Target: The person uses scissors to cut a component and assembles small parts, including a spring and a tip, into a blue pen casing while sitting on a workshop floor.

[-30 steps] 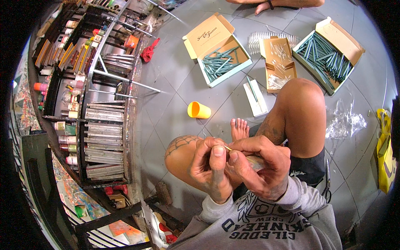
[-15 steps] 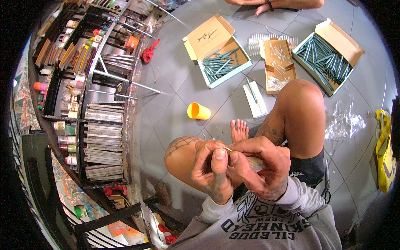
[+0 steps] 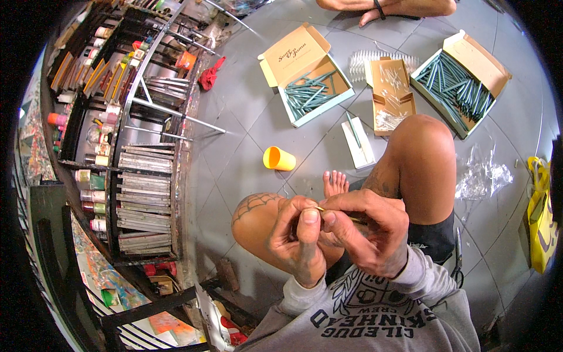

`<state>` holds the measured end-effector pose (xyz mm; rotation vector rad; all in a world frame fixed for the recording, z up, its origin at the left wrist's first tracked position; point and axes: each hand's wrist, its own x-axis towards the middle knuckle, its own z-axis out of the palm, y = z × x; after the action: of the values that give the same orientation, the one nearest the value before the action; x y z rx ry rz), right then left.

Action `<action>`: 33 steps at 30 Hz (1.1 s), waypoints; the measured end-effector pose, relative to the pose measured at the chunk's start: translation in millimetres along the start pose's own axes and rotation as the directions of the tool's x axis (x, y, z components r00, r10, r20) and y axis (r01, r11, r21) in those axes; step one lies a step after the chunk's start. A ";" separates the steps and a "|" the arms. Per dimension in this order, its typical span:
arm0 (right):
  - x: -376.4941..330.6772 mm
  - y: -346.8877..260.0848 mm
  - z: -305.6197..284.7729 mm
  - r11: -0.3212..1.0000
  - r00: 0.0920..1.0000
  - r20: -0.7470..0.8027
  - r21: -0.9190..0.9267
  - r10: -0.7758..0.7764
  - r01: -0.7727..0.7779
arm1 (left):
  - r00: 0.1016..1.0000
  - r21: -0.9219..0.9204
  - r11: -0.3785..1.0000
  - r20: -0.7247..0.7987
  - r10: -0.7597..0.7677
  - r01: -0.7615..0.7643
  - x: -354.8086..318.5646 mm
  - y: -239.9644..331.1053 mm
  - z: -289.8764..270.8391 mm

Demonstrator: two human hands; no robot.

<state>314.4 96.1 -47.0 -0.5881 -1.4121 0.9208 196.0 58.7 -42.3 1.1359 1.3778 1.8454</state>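
Note:
In front of my chest both hands are closed at the fingertips, almost touching. My left hand (image 3: pixel 300 237) pinches between thumb and forefinger one end of a thin gold-coloured piece (image 3: pixel 319 208). On its other side my right hand (image 3: pixel 375 232) grips the same piece with thumb and fingers. A slim length shows below the right fingers, and the fingers hide most of it. I cannot make out its exact kind.
On the tiled floor stand two open boxes of dark teal pens (image 3: pixel 311 94) (image 3: pixel 457 79), a cardboard box of small clear parts (image 3: pixel 393 105), a white box with one pen (image 3: pixel 359 144) and a yellow cup (image 3: pixel 280 159). A paint rack (image 3: pixel 143 193) is left; another person's arms (image 3: pixel 404 9) are opposite.
My hands stay pinched together at nearly the same place. The thin piece has shifted slightly, and more of its length shows under the right fingers.

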 end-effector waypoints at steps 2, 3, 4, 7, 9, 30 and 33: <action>1.6 0.9 -1.8 1.000 1.000 0.022 0.016 -0.012 0.012 | 1.000 0.018 1.000 -0.028 0.010 -0.010 -0.8 -1.9 -0.9; 2.4 1.9 -2.6 0.999 0.999 0.029 0.027 -0.027 0.026 | 0.999 0.018 1.000 -0.042 0.014 -0.013 -0.7 -2.3 -1.3; 3.1 2.9 -3.2 0.999 0.999 0.035 0.037 -0.041 0.040 | 0.999 0.021 0.999 -0.038 0.029 -0.028 -0.8 -2.2 -1.4; 2.9 5.4 -4.7 0.998 0.996 0.056 -0.001 -0.066 0.067 | 0.998 0.017 0.998 -0.032 0.055 -0.054 -0.9 -0.8 -1.1; 3.1 8.7 -5.3 0.996 0.995 0.051 0.044 -0.083 0.081 | 0.998 -0.009 0.999 -0.038 0.043 -0.043 -1.5 -0.1 -0.2; 13.0 17.2 -22.0 0.992 0.991 0.134 0.126 0.014 -0.031 | 0.995 0.072 0.996 0.086 0.042 -0.048 4.1 -10.6 -16.3; 12.5 18.7 -21.2 0.991 0.991 0.136 0.130 -0.011 -0.007 | 0.995 0.068 0.995 0.066 0.069 -0.073 4.1 -9.8 -15.3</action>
<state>330.6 120.2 -57.5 -0.4318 -1.4615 1.0593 180.2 57.9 -52.1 1.2833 1.3930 1.8061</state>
